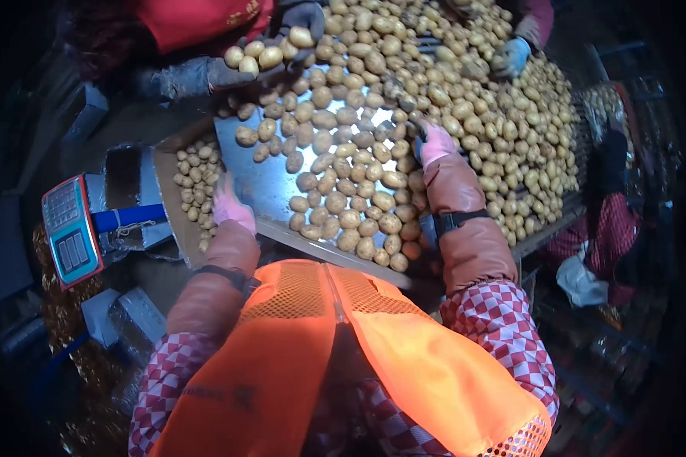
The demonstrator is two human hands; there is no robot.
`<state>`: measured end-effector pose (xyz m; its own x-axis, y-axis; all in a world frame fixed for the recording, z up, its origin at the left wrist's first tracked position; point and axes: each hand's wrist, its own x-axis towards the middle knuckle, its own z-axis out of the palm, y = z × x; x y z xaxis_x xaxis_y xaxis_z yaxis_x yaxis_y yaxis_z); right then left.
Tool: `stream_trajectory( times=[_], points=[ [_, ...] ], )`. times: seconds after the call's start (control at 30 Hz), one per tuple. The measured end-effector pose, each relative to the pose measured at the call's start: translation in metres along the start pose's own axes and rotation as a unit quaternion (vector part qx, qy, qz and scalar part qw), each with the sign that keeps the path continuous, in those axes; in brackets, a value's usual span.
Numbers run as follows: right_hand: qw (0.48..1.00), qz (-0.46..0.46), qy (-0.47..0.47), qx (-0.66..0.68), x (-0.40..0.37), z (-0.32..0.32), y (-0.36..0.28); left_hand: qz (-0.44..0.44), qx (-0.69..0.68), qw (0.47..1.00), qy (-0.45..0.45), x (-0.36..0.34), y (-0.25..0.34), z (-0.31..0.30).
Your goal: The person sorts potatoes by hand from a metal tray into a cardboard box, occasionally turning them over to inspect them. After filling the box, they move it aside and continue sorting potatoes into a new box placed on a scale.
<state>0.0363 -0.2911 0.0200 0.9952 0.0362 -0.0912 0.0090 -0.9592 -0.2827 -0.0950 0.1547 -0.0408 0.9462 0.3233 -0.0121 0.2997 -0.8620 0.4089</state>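
Note:
Potatoes (351, 183) lie loose over a shiny metal table (259, 183) in front of me. My right hand (436, 143), in a pink glove with dark fingertips, reaches in among them with its fingers stretched forward, touching the pile's side. Its fingertips are partly hidden by potatoes. My left hand (232, 204), also pink-gloved, rests at the table's left edge beside a cardboard box (172, 217) of smaller potatoes (197, 179). Its fingers look extended, with nothing visible in them.
A digital scale (72, 232) stands left of the box. Across the table, a person's gloved hands (301, 27) hold several potatoes. Another person's blue-gloved hand (511, 58) touches the big heap (511, 145). White boxes (133, 320) sit at lower left.

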Motion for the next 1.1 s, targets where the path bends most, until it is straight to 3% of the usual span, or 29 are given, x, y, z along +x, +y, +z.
stream_trajectory(
  times=[0.07,0.2,0.3,0.4,0.47,0.67,0.77,0.87,0.9,0.93,1.0,1.03,1.07,1.1],
  points=[
    [0.990,0.048,-0.091,-0.100,0.021,0.006,-0.008,-0.034,0.021,0.999,-0.006,0.003,0.002,-0.003],
    [0.976,0.049,-0.145,-0.157,0.036,0.005,-0.024,-0.021,-0.030,0.999,-0.001,0.004,-0.003,0.004],
    [0.958,0.091,-0.214,-0.167,0.044,-0.009,-0.036,-0.019,-0.030,0.999,0.007,0.002,0.003,-0.001],
    [0.959,0.070,-0.249,-0.113,0.048,-0.025,-0.036,-0.014,-0.037,0.999,0.035,0.001,0.002,0.000],
    [0.946,0.056,-0.274,-0.165,0.044,-0.035,-0.050,-0.006,-0.044,0.999,-0.002,-0.001,0.005,-0.006],
    [0.961,0.063,-0.223,-0.150,0.045,-0.009,-0.031,0.037,-0.063,0.996,0.048,-0.002,0.004,-0.008],
    [0.972,0.052,-0.210,-0.097,0.037,-0.023,-0.035,0.049,-0.100,0.992,0.066,-0.001,0.002,-0.002],
    [0.964,0.134,-0.189,0.131,0.017,-0.033,-0.035,0.045,-0.091,0.992,0.072,-0.001,0.005,-0.006],
    [0.961,0.068,-0.162,0.212,0.017,-0.010,0.007,0.043,-0.090,0.992,0.073,-0.001,0.004,-0.005],
    [0.961,0.066,-0.164,0.212,0.015,-0.013,0.025,0.040,-0.095,0.992,0.070,-0.001,0.004,-0.004],
    [0.846,0.197,-0.193,0.457,0.004,-0.017,0.046,0.036,-0.098,0.992,0.069,-0.001,0.003,-0.004],
    [0.845,0.195,-0.195,0.458,-0.009,-0.017,0.054,0.037,-0.095,0.993,0.061,-0.001,0.002,-0.003],
    [0.743,0.144,-0.177,0.629,-0.024,-0.017,0.062,0.039,-0.092,0.994,0.053,0.000,0.002,-0.003],
    [0.609,0.086,-0.151,0.774,-0.033,-0.018,0.059,0.040,-0.090,0.994,0.055,0.001,0.001,-0.002]
  ],
)
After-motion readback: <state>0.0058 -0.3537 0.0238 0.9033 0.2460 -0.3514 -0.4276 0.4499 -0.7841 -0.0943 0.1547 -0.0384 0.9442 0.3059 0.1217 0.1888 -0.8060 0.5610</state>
